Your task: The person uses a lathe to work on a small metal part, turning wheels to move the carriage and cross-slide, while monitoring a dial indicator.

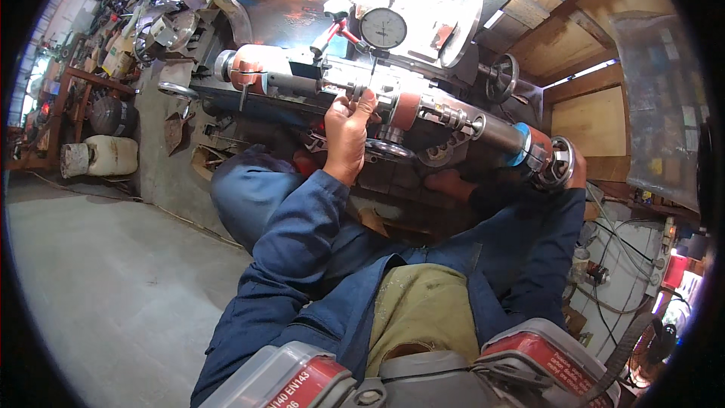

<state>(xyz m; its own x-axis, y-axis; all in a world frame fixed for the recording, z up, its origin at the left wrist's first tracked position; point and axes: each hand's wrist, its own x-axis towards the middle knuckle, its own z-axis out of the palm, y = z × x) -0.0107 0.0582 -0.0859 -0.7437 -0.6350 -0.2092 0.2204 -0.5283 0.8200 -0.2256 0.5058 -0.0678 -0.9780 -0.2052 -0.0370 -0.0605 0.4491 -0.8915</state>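
Observation:
A long machine with a bright metal shaft and orange-red collars stretches across in front of me. My left hand is raised to its middle, thumb and fingers pinched together at the shiny metal parts. What lies between those fingertips is too glared and small to make out. Just above them is a round white dial gauge, beside a red jointed holder arm. At the machine's right end, my right hand is curled around the rim of a metal handwheel; most of its fingers are hidden.
A second handwheel sits farther back on the right, near wooden panels. Another handwheel is at the machine's left. A whitish jug stands on the floor at left. Respirator filters fill part of the lower edge.

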